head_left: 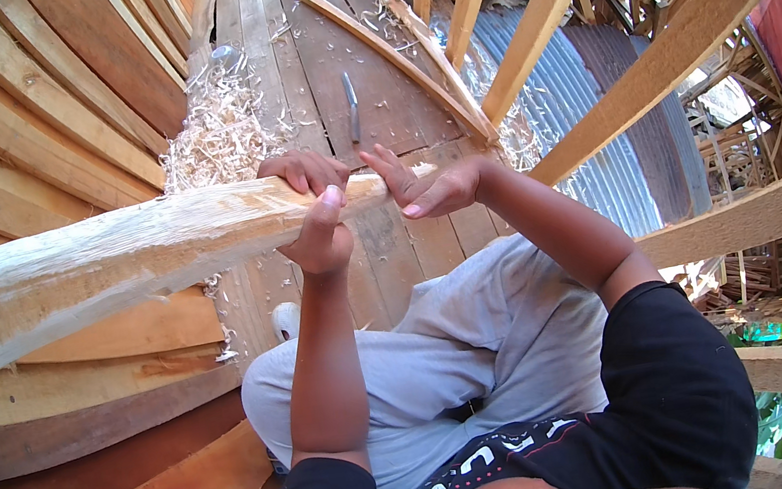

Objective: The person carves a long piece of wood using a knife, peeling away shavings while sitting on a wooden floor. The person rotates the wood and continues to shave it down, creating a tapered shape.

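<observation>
A long, pale wooden beam (109, 251) with rough, whitish faces comes in from the left and ends before me. Near that end, my left hand (317, 220) grips it, the fingers curled over the far edge and the thumb on the near side. My right hand (438, 187) is at the tip of the beam with fingers stretched out and apart; whether it touches the wood I cannot tell for sure. Beyond the hands, a slim grey metal tool (351, 107), perhaps a chisel, lies on the plank floor (307, 85).
Wood shavings (216, 119) are heaped past the beam, left of the tool. Curved timber ribs (34, 85) line the left side. Long wooden strips (382, 48) lie ahead on the floor. At right stand upright timbers (540, 20), with corrugated metal sheets (584, 114) beyond them.
</observation>
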The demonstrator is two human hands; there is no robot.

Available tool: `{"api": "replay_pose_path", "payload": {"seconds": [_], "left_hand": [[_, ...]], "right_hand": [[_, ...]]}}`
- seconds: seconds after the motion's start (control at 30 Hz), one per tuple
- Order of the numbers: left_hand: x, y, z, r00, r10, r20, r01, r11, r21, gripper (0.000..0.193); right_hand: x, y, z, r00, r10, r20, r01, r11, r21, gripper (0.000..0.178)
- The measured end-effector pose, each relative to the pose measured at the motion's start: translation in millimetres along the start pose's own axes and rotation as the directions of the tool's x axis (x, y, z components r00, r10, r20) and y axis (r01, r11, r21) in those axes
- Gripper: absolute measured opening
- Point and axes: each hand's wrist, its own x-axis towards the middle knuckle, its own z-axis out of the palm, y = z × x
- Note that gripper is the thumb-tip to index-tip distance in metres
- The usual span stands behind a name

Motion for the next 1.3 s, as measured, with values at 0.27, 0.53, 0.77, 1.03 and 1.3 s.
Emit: {"api": "replay_pose_path", "payload": {"seconds": [0.27, 0.53, 0.77, 1.03, 1.3], "left_hand": [[-0.3, -3.2, 0.8, 0.999, 0.018, -0.044, -0.018, 1.0, 0.007, 0.028], [1.6, -0.3, -0.6, 1.0, -0.009, -0.027, 0.008, 0.999, -0.035, 0.029], [0.9, -1.6, 5.9, 0.999, -0.027, -0.021, 0.028, 0.999, 0.032, 0.029], [1.3, 1.2, 1.8, 1.0, -0.019, -0.012, 0.02, 0.999, 0.045, 0.028], [1.2, 0.9, 2.8, 0.999, -0.034, -0.018, 0.035, 0.999, 0.027, 0.027]], "right_hand": [[6.6, 1.7, -36.4, 0.977, -0.122, 0.174, 0.112, 0.992, 0.065, 0.077], [115.0, 63.9, -90.7, 0.67, 0.54, -0.51, -0.645, 0.763, -0.04, 0.057], [168.6, 158.5, -114.7, 0.506, 0.227, -0.832, -0.732, 0.623, -0.275, 0.05], [150.9, 122.3, -128.1, 0.634, 0.27, -0.725, -0.701, 0.597, -0.391, 0.035], [120.1, 138.2, -120.0, 0.522, 0.226, -0.822, -0.735, 0.608, -0.3, 0.037]]}}
